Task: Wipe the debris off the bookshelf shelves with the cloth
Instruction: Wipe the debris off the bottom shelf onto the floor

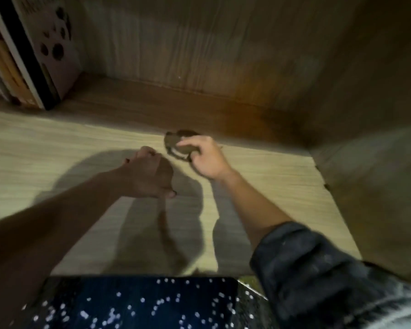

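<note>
The view is blurred. A pale wood-grain shelf runs across the middle of the head view. My right hand grips a small dark brownish wad, apparently the cloth, and presses it on the shelf near the shadowed back edge. My left hand stands on its edge just left of it, fingers curled, palm toward the wad. A narrow dark strip trails from under my left hand toward the shelf front. I cannot tell whether that hand holds it. No loose debris can be made out.
Several upright books stand at the shelf's back left. The wooden back panel and the right side wall close the compartment. A dark blue surface with white specks lies below the shelf's front edge.
</note>
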{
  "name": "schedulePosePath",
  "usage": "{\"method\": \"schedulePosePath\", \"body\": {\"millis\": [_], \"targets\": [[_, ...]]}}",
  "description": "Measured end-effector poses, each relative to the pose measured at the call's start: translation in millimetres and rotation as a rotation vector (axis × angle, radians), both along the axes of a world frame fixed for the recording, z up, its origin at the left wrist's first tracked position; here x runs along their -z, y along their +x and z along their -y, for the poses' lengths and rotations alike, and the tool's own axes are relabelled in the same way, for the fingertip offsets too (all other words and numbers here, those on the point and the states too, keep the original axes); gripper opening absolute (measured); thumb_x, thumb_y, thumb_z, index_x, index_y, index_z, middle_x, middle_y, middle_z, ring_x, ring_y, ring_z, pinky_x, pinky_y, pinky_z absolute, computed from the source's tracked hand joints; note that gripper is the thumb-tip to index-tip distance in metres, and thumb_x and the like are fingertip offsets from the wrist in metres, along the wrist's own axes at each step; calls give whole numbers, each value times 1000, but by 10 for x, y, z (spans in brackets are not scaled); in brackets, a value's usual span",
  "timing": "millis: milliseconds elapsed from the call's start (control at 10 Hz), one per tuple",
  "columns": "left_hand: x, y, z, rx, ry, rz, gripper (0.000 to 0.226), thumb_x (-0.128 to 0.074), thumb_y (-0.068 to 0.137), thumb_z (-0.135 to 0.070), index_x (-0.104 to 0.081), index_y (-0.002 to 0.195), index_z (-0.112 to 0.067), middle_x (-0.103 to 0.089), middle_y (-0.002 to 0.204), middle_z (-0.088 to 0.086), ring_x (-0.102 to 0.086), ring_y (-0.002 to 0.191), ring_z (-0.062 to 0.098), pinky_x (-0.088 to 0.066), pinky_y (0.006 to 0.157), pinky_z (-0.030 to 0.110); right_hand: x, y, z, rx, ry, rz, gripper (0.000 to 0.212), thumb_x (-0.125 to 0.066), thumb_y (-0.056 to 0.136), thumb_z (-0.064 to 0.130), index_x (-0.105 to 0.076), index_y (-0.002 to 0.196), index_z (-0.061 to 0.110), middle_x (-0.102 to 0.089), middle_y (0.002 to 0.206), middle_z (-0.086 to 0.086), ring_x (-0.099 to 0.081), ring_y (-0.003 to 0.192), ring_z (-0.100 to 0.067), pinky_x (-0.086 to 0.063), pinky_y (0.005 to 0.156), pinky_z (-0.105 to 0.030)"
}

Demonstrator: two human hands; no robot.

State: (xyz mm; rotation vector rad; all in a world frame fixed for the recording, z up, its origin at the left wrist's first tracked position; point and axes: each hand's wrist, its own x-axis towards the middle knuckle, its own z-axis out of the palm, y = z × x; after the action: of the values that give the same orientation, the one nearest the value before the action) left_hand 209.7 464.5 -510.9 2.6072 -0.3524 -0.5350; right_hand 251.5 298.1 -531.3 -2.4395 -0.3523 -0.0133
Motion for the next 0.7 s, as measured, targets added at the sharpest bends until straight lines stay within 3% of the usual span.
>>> {"method": "schedulePosePath", "body": {"millis": [100, 200, 300, 400, 500, 600, 700], "targets": [[-130, -311, -83, -18, -114, 50, 101, -53, 48, -60, -44, 133, -6, -39, 134, 16, -37, 124, 28, -32, 78, 15, 28, -542, -111, -115, -6, 21, 40, -49, 72, -10, -69, 104, 2, -63, 117, -18, -51, 115, -33, -27, 101, -26], [-113, -828, -290, -39, -125, 123, 78, -54, 68, -47, -46, 131, -1, -46, 127, 18, -35, 122, 32, -28, 90, 18, 56, -1201, -235, -181, 1, 22, 41, -45, 77, -7, -67, 109, 6, -61, 122, -11, -47, 119, -28, -25, 103, -24], [-18, -1232, -508, -68, -126, 228, 54, -57, 76, -30, -60, 116, 6, -60, 116, 24, -47, 113, 43, -31, 93, 28, 108, -1841, -334, -143, 41, 11, 44, -42, 80, -2, -65, 114, 11, -59, 126, -5, -42, 123, -22, -19, 105, -17], [84, -1498, -670, -3, -87, 261, 37, -51, 64, -4, -71, 96, 1, -70, 93, 18, -59, 96, 31, -50, 77, 29, 58, -2334, -436, -168, 94, -14, 45, -41, 84, -3, -61, 120, 14, -54, 132, 0, -36, 126, -12, -7, 103, -2], [177, -1570, -896, 14, -106, 291, 44, -51, 61, -4, -72, 99, -6, -69, 100, 15, -59, 99, 25, -53, 85, 32, -157, -2278, -417, -105, 222, -36, 46, -42, 87, -8, -58, 123, 16, -50, 132, 5, -35, 123, -5, -15, 110, -13], [86, -1575, -988, -49, -55, 319, 38, -46, 79, -5, -70, 107, -13, -63, 117, 9, -52, 110, 22, -51, 88, 32, -284, -1831, -166, 74, 69, -1, 48, -43, 87, -6, -52, 129, 16, -47, 137, 0, -33, 131, -17, -21, 115, -34], [28, -1476, -1059, -217, 82, 197, 35, -52, 89, -15, -55, 123, -9, -50, 130, 11, -49, 115, 28, -44, 95, 38, 9, -1692, -224, 206, -134, -16, 50, -45, 91, 4, -40, 138, 19, -36, 147, -1, -25, 137, -21, -15, 117, -38]]}}
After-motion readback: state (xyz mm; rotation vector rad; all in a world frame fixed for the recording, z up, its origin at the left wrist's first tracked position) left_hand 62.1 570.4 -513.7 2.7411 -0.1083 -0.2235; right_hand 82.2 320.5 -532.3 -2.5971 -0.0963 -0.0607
